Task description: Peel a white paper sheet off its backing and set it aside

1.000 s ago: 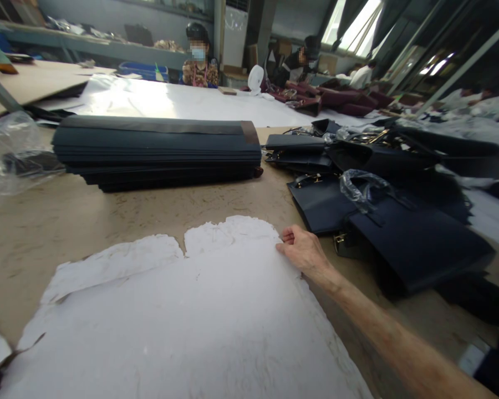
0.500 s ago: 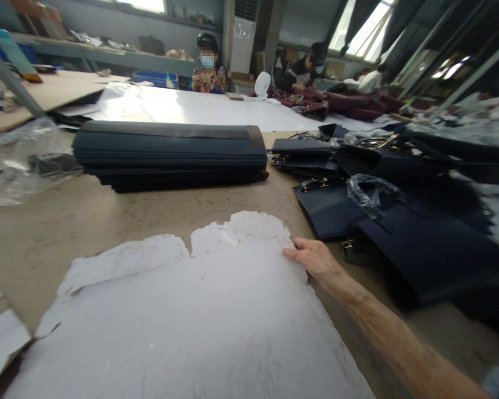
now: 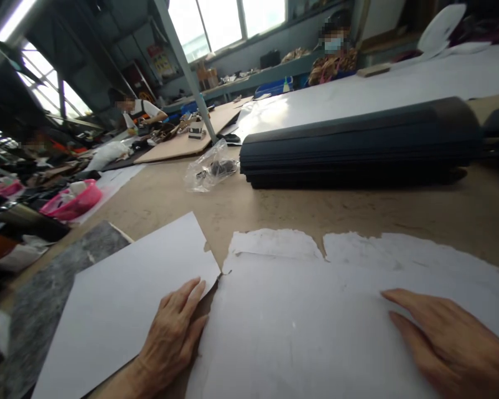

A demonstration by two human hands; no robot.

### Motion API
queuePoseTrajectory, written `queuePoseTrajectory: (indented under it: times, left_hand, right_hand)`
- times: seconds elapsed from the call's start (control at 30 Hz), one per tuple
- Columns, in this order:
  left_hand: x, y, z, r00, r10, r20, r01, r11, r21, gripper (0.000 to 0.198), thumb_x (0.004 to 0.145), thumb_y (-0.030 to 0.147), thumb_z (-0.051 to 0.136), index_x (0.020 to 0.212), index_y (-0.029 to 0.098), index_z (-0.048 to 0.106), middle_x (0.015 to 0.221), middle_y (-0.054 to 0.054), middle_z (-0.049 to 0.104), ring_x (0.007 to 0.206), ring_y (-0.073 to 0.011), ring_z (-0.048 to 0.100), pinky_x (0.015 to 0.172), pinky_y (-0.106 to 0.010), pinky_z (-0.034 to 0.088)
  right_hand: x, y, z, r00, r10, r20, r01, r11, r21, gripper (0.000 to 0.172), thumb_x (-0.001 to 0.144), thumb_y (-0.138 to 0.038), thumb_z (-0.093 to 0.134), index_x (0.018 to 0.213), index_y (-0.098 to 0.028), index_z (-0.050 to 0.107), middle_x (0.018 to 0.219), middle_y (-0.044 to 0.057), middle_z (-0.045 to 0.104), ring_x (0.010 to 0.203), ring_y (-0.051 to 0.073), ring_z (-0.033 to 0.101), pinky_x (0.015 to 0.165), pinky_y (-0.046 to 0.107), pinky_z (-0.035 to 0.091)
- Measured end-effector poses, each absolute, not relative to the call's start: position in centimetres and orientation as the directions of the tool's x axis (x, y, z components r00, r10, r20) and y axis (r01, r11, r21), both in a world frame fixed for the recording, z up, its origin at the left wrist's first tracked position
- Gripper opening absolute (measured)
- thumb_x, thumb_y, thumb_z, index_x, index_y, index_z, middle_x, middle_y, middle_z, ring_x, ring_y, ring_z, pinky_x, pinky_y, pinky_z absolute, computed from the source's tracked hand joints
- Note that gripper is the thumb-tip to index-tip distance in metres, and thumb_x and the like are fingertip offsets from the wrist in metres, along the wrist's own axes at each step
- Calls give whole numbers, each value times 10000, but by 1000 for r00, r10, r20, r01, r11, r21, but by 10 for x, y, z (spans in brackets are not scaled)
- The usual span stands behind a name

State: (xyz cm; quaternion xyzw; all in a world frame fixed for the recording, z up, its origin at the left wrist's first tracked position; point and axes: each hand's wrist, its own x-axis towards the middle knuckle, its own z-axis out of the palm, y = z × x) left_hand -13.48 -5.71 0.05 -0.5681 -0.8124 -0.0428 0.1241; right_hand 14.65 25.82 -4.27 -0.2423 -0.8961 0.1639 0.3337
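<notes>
The ragged white sheet (image 3: 291,305) lay flat on the tan tabletop (image 3: 162,194) before me; I judged it light and limp, its torn far rim fragile, best gripped broadly, well in from the rips; my right hand (image 3: 444,332) was over it, thumb and forefinger parted, pinching nothing, though whether it touched I couldn't tell; my left hand (image 3: 172,332) lay open on the smooth white sheet (image 3: 120,299) just beside, thumb apart; that one looked stiffer; beyond lay a stack of dark panels (image 3: 357,144), a clear plastic bag (image 3: 203,172) at its left end.
</notes>
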Motion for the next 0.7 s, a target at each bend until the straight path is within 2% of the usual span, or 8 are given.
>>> queuePoseTrajectory:
  times: [0.03, 0.1, 0.23, 0.33, 0.47, 0.6, 0.7]
  left_hand:
    - [-140, -56, -4, -346, 901, 260, 926, 372, -58, 447, 895, 257, 426, 1328, 168, 360, 1299, -114, 459, 1156, -237, 455, 905, -370, 444]
    - [-148, -58, -12, -383, 870, 309, 908, 416, -44, 399, 906, 225, 404, 1300, 170, 389, 1253, -104, 498, 1109, -224, 486, 879, -361, 446]
    - [-145, -55, -13, -424, 773, 472, 866, 498, -38, 401, 892, 119, 400, 1291, 160, 403, 1225, -108, 514, 1095, -223, 489, 879, -374, 411]
    - [-126, -36, -8, -392, 748, 535, 895, 446, 33, 455, 860, 47, 409, 1304, 143, 391, 1270, -119, 480, 1189, -224, 429, 950, -386, 369]
    - [-113, -12, -13, -319, 844, 431, 944, 322, 68, 455, 867, 86, 414, 1317, 136, 375, 1342, -120, 428, 1283, -247, 331, 1046, -455, 275]
    - [-120, -7, -28, -487, 790, 373, 873, 425, 239, 357, 907, 148, 375, 1255, 184, 446, 1331, -89, 444, 1228, -208, 398, 1015, -420, 327]
    - [-124, -7, -35, -533, 773, 342, 843, 456, 284, 384, 897, 97, 335, 1247, 200, 455, 1319, -83, 450, 1221, -203, 399, 1011, -431, 325]
  right_hand:
    - [130, 249, -32, -700, 432, 569, 265, 897, -354, 324, 828, -272, 455, 1139, -359, 486, 993, 35, 607, 887, 264, 567, 868, 424, 363]
    - [97, 233, -16, -722, 331, 608, 183, 938, -293, 242, 858, -198, 421, 1080, -262, 491, 930, 41, 604, 835, 219, 572, 800, 369, 411]
    - [36, 212, -11, -825, 292, 483, 102, 919, -380, 225, 822, -107, 409, 1002, -157, 534, 928, 70, 599, 873, 208, 543, 777, 329, 434]
    - [-6, 202, -14, -897, 296, 328, 140, 894, -425, 297, 746, -78, 517, 1038, -116, 554, 993, 86, 593, 938, 229, 514, 817, 336, 426]
    - [-48, 194, -5, -949, 289, 127, 212, 881, -422, 346, 726, -93, 608, 1069, -111, 571, 1052, 101, 587, 1001, 261, 483, 855, 363, 386]
    - [-68, 195, 10, -963, 269, -29, 256, 872, -417, 266, 741, -131, 639, 1006, -138, 615, 982, 89, 597, 959, 234, 493, 824, 327, 371]
    - [-74, 200, 18, -960, 242, -138, 279, 850, -447, 148, 762, -139, 639, 908, -156, 638, 892, 43, 590, 860, 179, 517, 749, 282, 394]
